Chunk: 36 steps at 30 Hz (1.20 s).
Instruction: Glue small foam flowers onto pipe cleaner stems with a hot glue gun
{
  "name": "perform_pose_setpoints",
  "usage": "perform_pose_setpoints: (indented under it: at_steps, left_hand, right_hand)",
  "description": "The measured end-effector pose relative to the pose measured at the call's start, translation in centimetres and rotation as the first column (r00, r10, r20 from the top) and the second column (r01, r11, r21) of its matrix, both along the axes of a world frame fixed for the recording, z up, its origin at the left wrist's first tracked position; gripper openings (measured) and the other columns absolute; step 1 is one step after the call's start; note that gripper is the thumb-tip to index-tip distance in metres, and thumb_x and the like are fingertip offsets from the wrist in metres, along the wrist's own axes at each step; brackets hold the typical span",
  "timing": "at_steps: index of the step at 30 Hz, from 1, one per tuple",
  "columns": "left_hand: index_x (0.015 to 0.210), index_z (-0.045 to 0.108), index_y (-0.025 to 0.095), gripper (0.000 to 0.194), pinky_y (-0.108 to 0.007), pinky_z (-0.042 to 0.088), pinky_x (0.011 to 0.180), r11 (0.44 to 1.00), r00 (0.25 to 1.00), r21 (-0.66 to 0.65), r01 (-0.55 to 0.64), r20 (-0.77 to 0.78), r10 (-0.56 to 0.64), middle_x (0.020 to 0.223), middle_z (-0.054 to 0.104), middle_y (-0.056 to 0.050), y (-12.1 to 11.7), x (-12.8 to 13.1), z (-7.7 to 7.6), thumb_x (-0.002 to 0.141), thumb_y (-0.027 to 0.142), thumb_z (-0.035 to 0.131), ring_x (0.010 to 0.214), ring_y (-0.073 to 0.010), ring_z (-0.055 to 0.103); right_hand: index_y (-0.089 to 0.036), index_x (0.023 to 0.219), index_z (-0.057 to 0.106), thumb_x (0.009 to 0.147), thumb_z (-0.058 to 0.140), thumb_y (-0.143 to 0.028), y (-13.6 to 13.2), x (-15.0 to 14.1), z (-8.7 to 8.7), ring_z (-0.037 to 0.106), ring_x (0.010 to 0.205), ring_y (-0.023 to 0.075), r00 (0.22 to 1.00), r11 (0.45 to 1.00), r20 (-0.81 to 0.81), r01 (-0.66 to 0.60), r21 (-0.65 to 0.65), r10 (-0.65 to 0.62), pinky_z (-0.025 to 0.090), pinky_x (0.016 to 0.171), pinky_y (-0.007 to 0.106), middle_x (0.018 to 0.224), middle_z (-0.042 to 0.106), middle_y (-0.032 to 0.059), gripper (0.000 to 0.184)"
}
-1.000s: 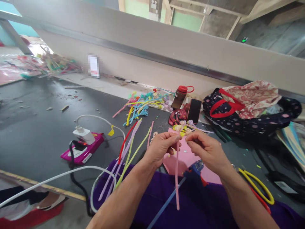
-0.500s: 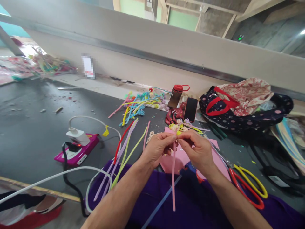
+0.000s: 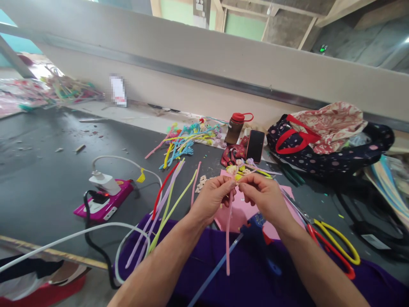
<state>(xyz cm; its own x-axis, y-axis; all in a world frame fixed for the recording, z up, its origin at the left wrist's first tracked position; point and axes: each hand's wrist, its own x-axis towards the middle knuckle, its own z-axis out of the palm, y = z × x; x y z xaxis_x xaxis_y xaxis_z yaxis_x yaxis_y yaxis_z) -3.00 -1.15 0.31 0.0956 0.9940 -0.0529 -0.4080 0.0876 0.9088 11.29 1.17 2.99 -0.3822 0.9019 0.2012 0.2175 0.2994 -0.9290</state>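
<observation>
My left hand (image 3: pixel 217 194) pinches a pink pipe cleaner (image 3: pixel 228 238), whose stem hangs down over the purple cloth. At its top, just above the fingertips, sits a pale cream flower head (image 3: pixel 232 169). My right hand (image 3: pixel 263 194) is closed with thumb and forefinger together right beside the stem's upper end; what lies between them is too small to make out. Beneath both hands is a pink sheet (image 3: pixel 236 215). Below my right hand lies a blue glue gun (image 3: pixel 257 226), a translucent glue stick (image 3: pixel 214 266) reaching out of its back.
Red-and-yellow-handled scissors (image 3: pixel 335 247) lie at right. Loose pipe cleaners (image 3: pixel 172 200) and a magenta power strip (image 3: pixel 108 200) with cables are at left. Behind are finished pipe-cleaner stems (image 3: pixel 188 138), a bottle (image 3: pixel 234 130), a phone (image 3: pixel 255 146) and a dotted bag (image 3: pixel 335 160).
The stem's lower end has swung slightly left and up. My right hand has shifted a little, and more of the glue gun shows beneath it.
</observation>
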Motion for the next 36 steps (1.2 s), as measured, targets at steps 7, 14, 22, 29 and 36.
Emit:
perform_pose_setpoints:
  at_steps: [7,14,22,29,36]
  left_hand:
    - [0.062,0.052,0.014,0.03,-0.018,0.035,0.044,1.0,0.999,0.026,-0.011,-0.053,0.012,0.052,0.052,0.003,0.0,0.1,0.1,0.071,0.041,0.063,0.043,-0.0058,0.043]
    - [0.061,0.052,0.014,0.03,-0.018,0.033,0.044,1.0,0.999,0.015,-0.006,-0.051,0.007,0.052,0.051,0.003,-0.1,0.3,-0.1,0.071,0.04,0.063,0.043,-0.0056,0.043]
    - [0.062,0.052,0.014,0.028,-0.019,0.029,0.043,0.995,0.998,-0.084,0.047,0.052,-0.042,0.05,0.051,0.002,0.0,-0.2,0.0,0.071,0.038,0.063,0.041,-0.0054,0.04]
    - [0.061,0.053,0.013,0.027,-0.019,0.029,0.042,0.986,0.989,-0.122,0.11,0.112,-0.096,0.049,0.049,0.003,0.1,-0.3,-0.1,0.068,0.036,0.066,0.041,-0.0052,0.04]
    - [0.063,0.055,0.013,0.025,-0.017,0.028,0.041,0.985,0.988,-0.119,0.127,0.097,-0.116,0.051,0.051,0.003,-0.1,-0.3,0.0,0.07,0.035,0.065,0.041,-0.0041,0.04]
  right_hand:
    - [-0.016,0.07,0.054,0.077,0.058,-0.027,1.2,0.4,-0.9,0.042,0.041,0.0054,0.954,0.941,-0.252,-0.228,-0.25,0.164,0.032,0.039,0.017,0.052,0.05,-0.0051,0.014]
    - [-0.015,0.07,0.056,0.073,0.064,-0.028,1.8,0.4,-1.9,0.043,0.039,0.0036,0.889,0.864,-0.421,-0.348,-0.363,0.181,0.031,0.038,0.015,0.052,0.051,-0.0056,0.016]
    - [-0.016,0.081,0.065,0.076,0.061,-0.029,1.6,1.4,0.0,0.056,0.051,0.0099,0.996,0.997,-0.044,-0.081,-0.008,0.081,0.039,0.042,0.02,0.069,0.063,0.0015,0.015]
    - [-0.022,0.083,0.065,0.081,0.055,-0.021,1.2,1.5,0.5,0.057,0.07,0.0135,0.971,0.839,0.233,-0.164,0.518,0.046,0.045,0.059,0.026,0.083,0.065,0.0035,0.011]
    - [-0.021,0.083,0.064,0.082,0.053,-0.017,1.0,1.5,0.8,0.058,0.074,0.0142,0.962,0.809,0.267,-0.195,0.555,0.048,0.045,0.066,0.027,0.081,0.064,0.0035,0.011]
